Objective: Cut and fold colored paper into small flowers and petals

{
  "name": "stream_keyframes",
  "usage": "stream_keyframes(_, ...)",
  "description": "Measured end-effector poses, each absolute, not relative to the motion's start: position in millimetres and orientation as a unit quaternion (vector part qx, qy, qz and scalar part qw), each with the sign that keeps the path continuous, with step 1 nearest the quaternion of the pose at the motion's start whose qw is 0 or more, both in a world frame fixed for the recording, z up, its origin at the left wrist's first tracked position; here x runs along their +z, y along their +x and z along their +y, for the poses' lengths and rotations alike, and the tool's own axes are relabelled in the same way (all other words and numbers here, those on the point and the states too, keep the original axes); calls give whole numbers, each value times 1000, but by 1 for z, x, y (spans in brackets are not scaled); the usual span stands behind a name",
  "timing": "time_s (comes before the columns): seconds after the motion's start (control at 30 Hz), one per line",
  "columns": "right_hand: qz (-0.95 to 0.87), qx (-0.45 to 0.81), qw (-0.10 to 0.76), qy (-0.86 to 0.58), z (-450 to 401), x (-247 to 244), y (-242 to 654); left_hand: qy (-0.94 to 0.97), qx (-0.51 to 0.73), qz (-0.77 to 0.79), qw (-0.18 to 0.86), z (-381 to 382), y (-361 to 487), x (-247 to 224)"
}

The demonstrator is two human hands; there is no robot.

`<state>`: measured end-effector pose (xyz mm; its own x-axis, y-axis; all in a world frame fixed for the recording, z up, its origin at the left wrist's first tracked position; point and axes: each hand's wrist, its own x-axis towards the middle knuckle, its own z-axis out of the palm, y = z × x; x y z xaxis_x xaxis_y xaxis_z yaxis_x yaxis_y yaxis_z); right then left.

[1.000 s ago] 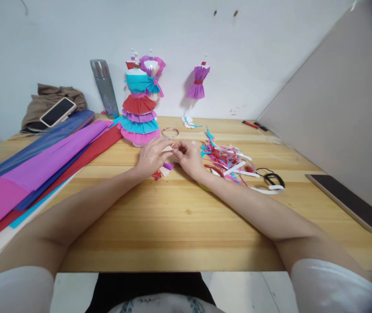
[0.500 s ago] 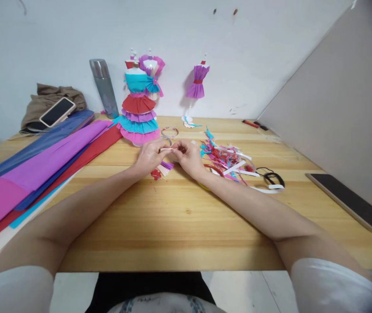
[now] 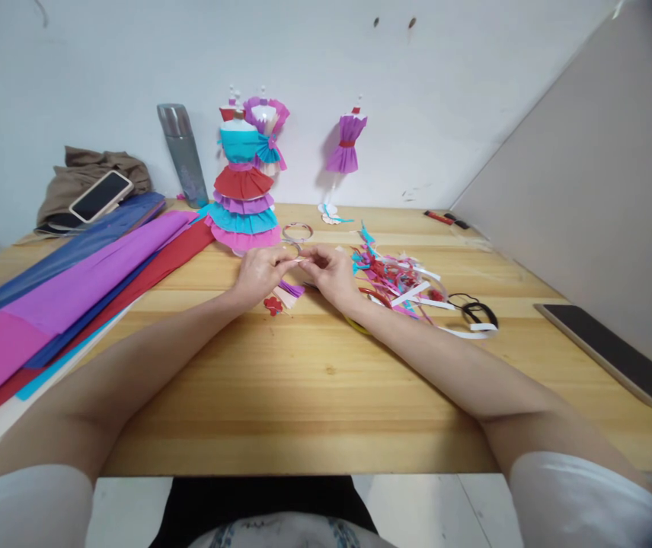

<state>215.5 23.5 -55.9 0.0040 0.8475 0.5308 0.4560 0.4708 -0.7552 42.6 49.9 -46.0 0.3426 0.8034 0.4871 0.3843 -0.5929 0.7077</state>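
Head view, 2 hands (image 3: 299, 261) pinching pale strip (image 3: 302, 260), scraps (image 3: 397, 278) nearby

The pale piece (image 3: 299, 260) between the fingers (image 3: 285, 259) is mostly covered; its shape is indeterminate. The left edge crops the coloured sheets (image 3: 3, 358).

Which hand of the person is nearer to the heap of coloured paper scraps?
Right. The right hand is just beside the paper scraps; the left hand is farther away, beyond the right one.
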Motion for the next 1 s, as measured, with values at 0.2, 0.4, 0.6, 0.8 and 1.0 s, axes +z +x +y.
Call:
stream_keyframes(0.2, -679, 167, 515, -496, 25, -54, 216, 809, 400, 373, 215, 55, 39, -44)
stream_keyframes(0.4, -664, 187, 524, -499, 29, -58, 216, 781, 404, 344, 329, 65, 39, -51)
stream_keyframes(0.6, -662, 187, 524, -502, 29, -58, 216, 766, 390, 348, 375, 68, 39, -51)
stream_keyframes(0.8, -666, 185, 523, -498, 28, -58, 215, 799, 380, 346, 311, 63, 36, -44)
stream_keyframes(1.0, -685, 182, 503, -495, 29, -60, 217, 798, 385, 336, 319, 64, 36, -46)
